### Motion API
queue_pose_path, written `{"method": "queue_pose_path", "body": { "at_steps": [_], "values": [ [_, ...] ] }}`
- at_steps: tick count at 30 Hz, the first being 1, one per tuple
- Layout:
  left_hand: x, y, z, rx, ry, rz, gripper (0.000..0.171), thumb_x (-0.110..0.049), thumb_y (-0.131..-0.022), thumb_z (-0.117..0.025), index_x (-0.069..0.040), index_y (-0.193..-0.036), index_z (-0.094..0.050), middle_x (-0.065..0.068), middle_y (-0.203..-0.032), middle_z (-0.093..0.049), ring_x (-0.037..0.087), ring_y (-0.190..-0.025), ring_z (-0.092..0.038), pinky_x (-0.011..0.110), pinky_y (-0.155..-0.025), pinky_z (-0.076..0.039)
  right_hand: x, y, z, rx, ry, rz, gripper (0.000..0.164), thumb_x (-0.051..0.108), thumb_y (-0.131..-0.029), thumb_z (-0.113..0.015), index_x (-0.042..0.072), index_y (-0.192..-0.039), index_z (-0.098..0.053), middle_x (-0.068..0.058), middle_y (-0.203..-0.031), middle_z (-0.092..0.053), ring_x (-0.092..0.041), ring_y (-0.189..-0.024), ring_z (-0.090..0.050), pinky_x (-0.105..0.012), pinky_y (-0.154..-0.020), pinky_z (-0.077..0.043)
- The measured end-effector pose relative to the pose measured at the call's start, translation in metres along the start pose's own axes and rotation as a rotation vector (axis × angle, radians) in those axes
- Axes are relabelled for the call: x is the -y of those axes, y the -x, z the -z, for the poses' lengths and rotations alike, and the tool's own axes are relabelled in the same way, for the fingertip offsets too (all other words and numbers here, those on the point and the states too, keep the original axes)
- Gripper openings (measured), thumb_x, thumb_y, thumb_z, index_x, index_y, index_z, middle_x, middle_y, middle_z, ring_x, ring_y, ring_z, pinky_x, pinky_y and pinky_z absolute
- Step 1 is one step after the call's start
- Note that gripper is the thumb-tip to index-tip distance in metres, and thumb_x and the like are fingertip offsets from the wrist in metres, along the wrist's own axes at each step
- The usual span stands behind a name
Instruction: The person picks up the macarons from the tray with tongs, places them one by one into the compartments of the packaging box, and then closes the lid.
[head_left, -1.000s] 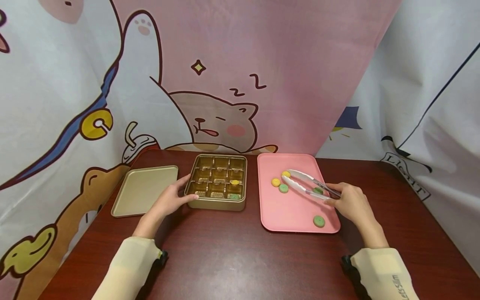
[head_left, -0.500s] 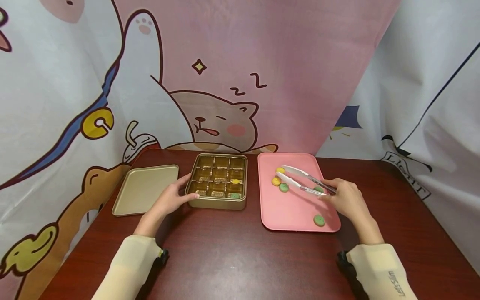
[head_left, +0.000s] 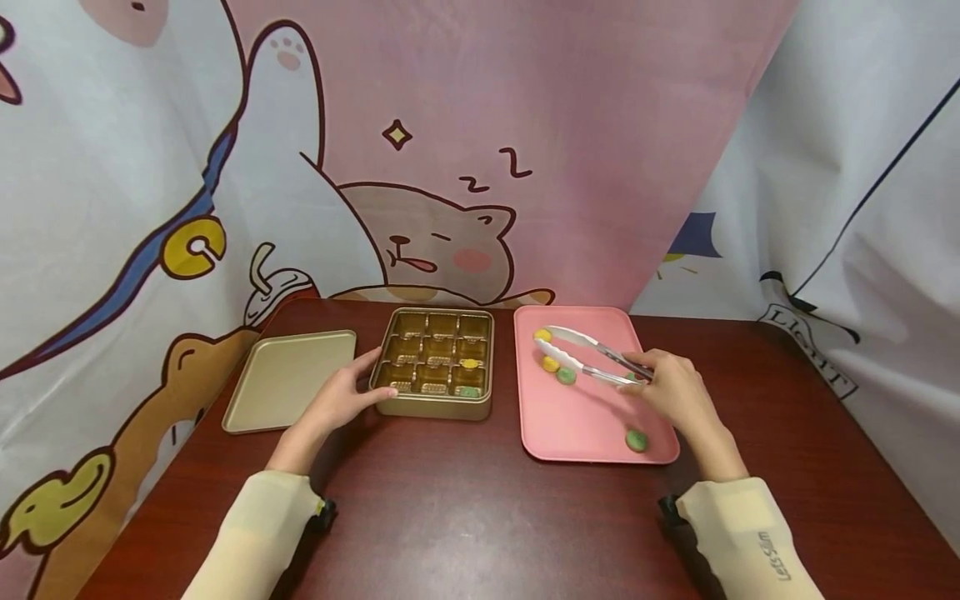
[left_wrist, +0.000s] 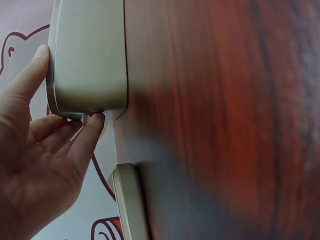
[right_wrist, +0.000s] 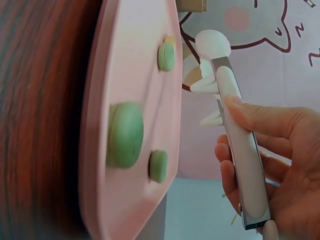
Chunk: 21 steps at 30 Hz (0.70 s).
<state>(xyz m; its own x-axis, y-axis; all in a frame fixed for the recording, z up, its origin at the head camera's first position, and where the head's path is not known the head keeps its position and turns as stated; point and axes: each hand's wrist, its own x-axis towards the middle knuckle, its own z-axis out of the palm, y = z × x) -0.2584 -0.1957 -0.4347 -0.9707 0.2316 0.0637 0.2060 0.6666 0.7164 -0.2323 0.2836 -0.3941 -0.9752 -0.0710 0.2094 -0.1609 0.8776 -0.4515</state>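
My right hand (head_left: 671, 390) grips metal tongs (head_left: 600, 375) with white tips over the pink tray (head_left: 585, 425). Between the tips sits a yellow macaron (head_left: 542, 335), near the tray's back left. Another yellow macaron (head_left: 551, 364) and a green macaron (head_left: 566, 376) lie close together on the tray. One more green macaron (head_left: 636, 440) is at the front right; another is mostly hidden behind the tongs in the head view. My left hand (head_left: 341, 400) holds the near left corner of a gold tin box (head_left: 435, 407), thumb on the front rim, fingers against its side.
Inside the box, a gold divided insert has a yellow macaron (head_left: 470, 364) and a green macaron (head_left: 468, 392) in its right column. A flat gold lid (head_left: 288, 379) lies on the dark wooden table (head_left: 465, 508) at left. A printed curtain (head_left: 600, 167) hangs behind.
My right hand has carried the tongs and the yellow macaron leftward, away from the other macarons. The left hand and box have stayed in place.
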Motion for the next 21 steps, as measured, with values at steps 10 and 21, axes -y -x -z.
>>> {"method": "queue_pose_path", "body": {
  "at_steps": [10, 21],
  "values": [
    [0.001, -0.001, 0.002, -0.010, -0.006, -0.020, 0.085, -0.026, -0.088, -0.077, 0.002, -0.154, -0.032, 0.026, -0.154, -0.041, 0.043, -0.139, -0.045, 0.059, -0.113, -0.036, 0.022, -0.012, -0.010, -0.012, -0.020, 0.061, 0.050, 0.010, -0.077, -0.084, 0.001, -0.124, -0.070, -0.024, -0.115, -0.071, -0.035, -0.093, -0.065, -0.050, -0.075, -0.049],
    [0.004, -0.002, 0.001, -0.011, -0.012, -0.034, 0.085, -0.029, -0.088, -0.077, 0.000, -0.154, -0.033, 0.026, -0.153, -0.042, 0.043, -0.137, -0.047, 0.058, -0.112, -0.037, 0.047, -0.027, -0.022, 0.013, -0.049, 0.093, 0.052, 0.013, -0.077, -0.085, 0.002, -0.125, -0.069, -0.021, -0.118, -0.071, -0.030, -0.089, -0.065, -0.047, -0.076, -0.050]
  ]
}}
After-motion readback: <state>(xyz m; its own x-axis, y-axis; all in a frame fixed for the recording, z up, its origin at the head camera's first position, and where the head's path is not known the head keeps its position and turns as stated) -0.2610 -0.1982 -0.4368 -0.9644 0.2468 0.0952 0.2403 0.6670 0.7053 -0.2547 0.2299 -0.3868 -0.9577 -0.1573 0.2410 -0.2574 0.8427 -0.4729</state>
